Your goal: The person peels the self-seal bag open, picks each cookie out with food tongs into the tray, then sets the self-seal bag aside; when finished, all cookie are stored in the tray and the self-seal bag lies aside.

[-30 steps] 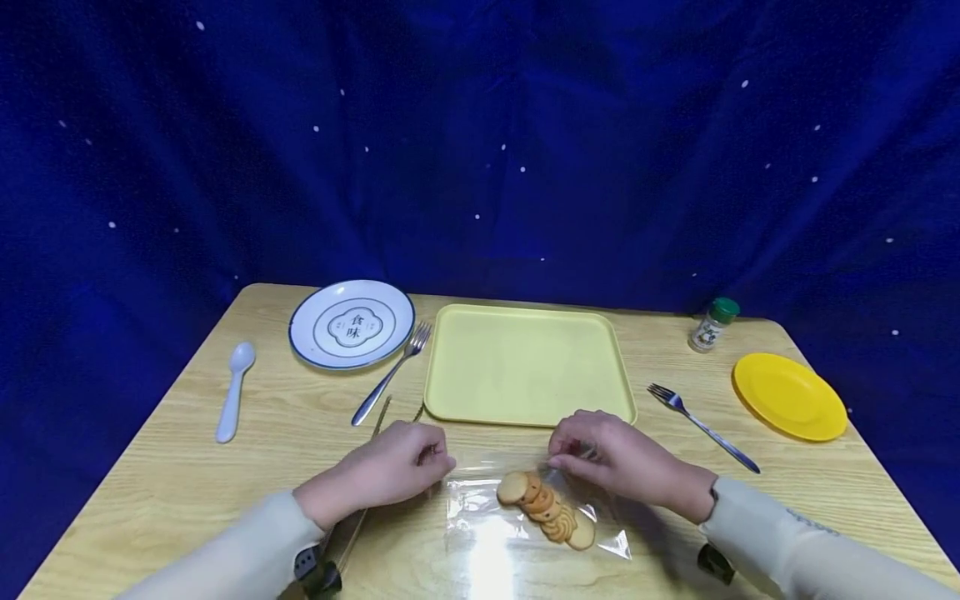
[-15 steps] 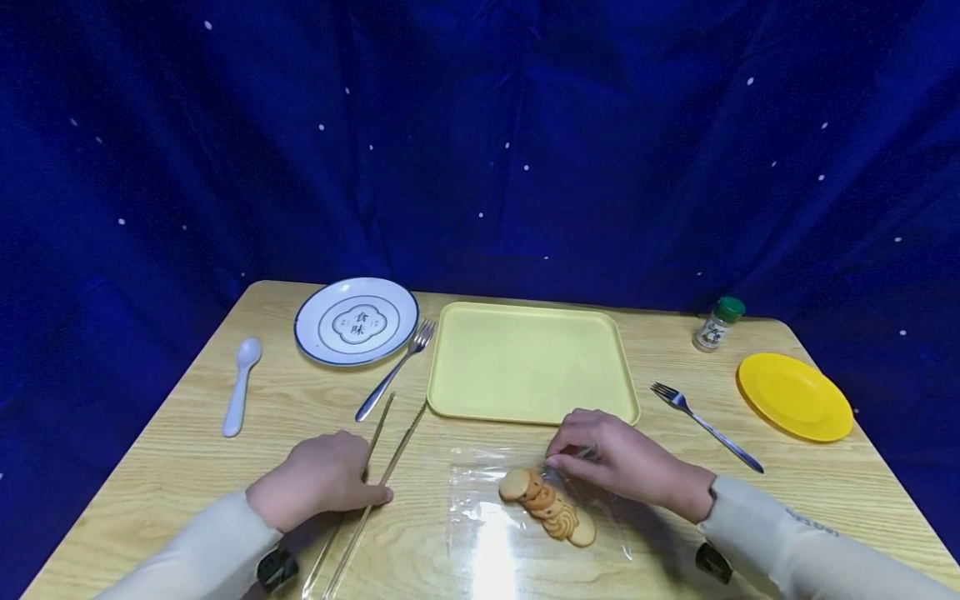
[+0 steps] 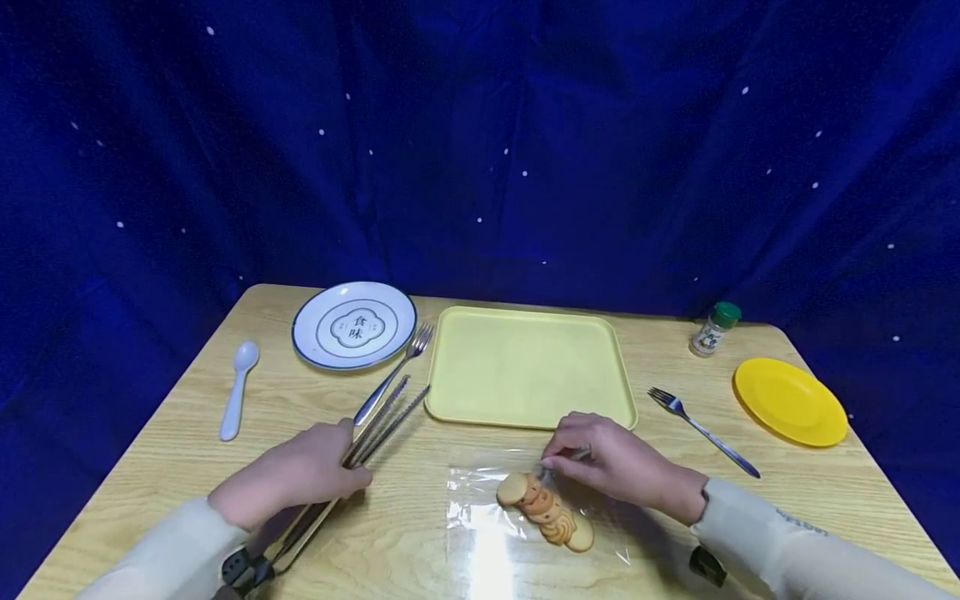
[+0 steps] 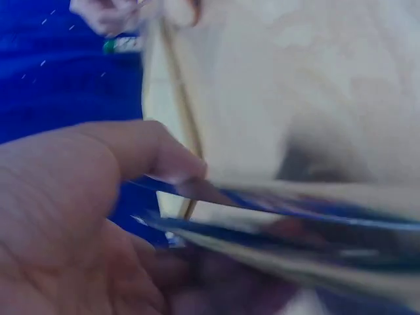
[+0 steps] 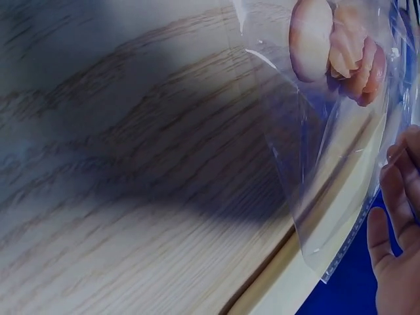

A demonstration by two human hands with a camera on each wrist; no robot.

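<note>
Metal tongs [image 3: 393, 424] slant across the left part of the wooden table [image 3: 180, 517] in the head view, gripped by the left hand [image 3: 300, 467]. Their ends point up toward the gap between one fork [image 3: 392, 379] and the yellow tray [image 3: 528, 367], near the tray's lower left corner; whether they touch it cannot be told. Well to the right, the right hand [image 3: 618, 460] pinches the upper part of a clear bag [image 3: 472, 500], just below the tray's near edge. Overlapping cookies [image 3: 555, 517] lie in a slanting row in the bag. A blue-rimmed plate [image 3: 322, 325] and a pale spoon [image 3: 238, 387] lie on the left; on the right are a second fork [image 3: 703, 429], a green-lidded jar [image 3: 715, 329] and a yellow plate [image 3: 790, 402]. Dark blue cloth [image 3: 480, 150] hangs behind.

Left wrist view, blurred: the thumb lies over one arm of the tongs and fingers lie below, with the two arms apart.

Right wrist view: the bag shows creases beside the cookies, and the right hand appears at the right edge; its exact contact with the film is unclear.
</note>
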